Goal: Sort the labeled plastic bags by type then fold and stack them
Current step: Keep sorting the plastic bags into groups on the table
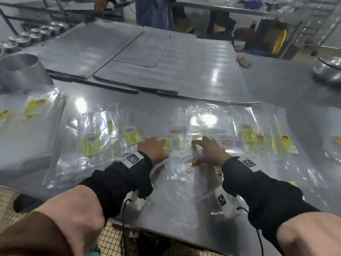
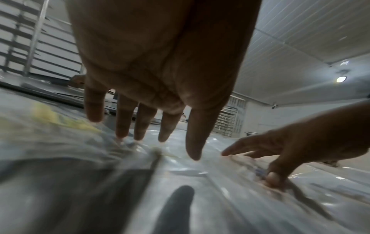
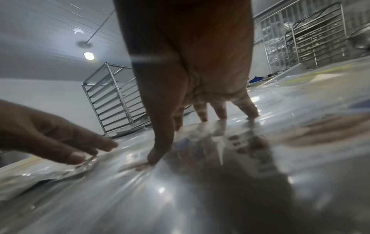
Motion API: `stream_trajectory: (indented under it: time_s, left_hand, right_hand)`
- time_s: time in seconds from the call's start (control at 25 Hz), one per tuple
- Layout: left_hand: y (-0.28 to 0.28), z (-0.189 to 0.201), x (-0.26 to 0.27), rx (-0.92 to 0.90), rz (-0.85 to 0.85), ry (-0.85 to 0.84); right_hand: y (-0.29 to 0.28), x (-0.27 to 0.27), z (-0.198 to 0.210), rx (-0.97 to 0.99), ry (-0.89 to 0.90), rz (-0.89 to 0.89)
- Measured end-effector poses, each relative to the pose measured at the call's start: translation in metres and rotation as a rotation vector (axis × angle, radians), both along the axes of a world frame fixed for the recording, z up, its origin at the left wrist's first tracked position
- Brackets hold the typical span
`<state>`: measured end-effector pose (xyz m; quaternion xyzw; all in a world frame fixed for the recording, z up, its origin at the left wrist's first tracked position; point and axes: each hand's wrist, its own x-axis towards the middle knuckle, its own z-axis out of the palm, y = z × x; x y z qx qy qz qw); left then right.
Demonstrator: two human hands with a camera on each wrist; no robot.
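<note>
Sorting under way, judged early. The labeled plastic bags (image 1: 129,139) lie spread flat across the steel counter (image 1: 212,74): yellow-label ones left and right, mixed in the middle. No folded stack seen. Left hand (image 1: 154,147) and right hand (image 1: 210,150) rest flat, fingers spread, on the white-labeled bag (image 1: 184,163).
</note>
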<state>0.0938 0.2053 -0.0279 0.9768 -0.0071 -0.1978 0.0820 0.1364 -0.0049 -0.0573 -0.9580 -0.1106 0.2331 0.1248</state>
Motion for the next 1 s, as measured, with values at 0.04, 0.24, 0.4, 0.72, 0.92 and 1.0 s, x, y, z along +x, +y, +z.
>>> stream_trajectory:
  time_s: [0.04, 0.24, 0.4, 0.72, 0.92, 1.0]
  left_hand:
    - [0.005, 0.0, 0.002, 0.073, -0.009, 0.023]
    - [0.042, -0.001, 0.0, 0.224, 0.071, 0.05]
    - [0.037, 0.0, 0.007, 0.277, 0.122, -0.014]
    - [0.019, 0.011, 0.052, 0.301, 0.034, 0.062]
    - [0.019, 0.01, 0.053, 0.297, 0.065, 0.097]
    - [0.019, 0.009, 0.052, 0.373, 0.023, 0.094]
  right_hand:
    - [0.0, 0.002, 0.0, 0.004, -0.01, 0.01]
    - [-0.001, 0.012, 0.004, 0.021, -0.004, 0.005]
    - [-0.001, 0.021, 0.008, 0.057, 0.021, 0.008]
    - [-0.001, 0.023, 0.011, 0.028, 0.002, -0.005]
    - [0.001, 0.021, 0.012, 0.023, 0.015, -0.027]
    - [0.0, 0.021, 0.012, 0.034, 0.028, -0.031]
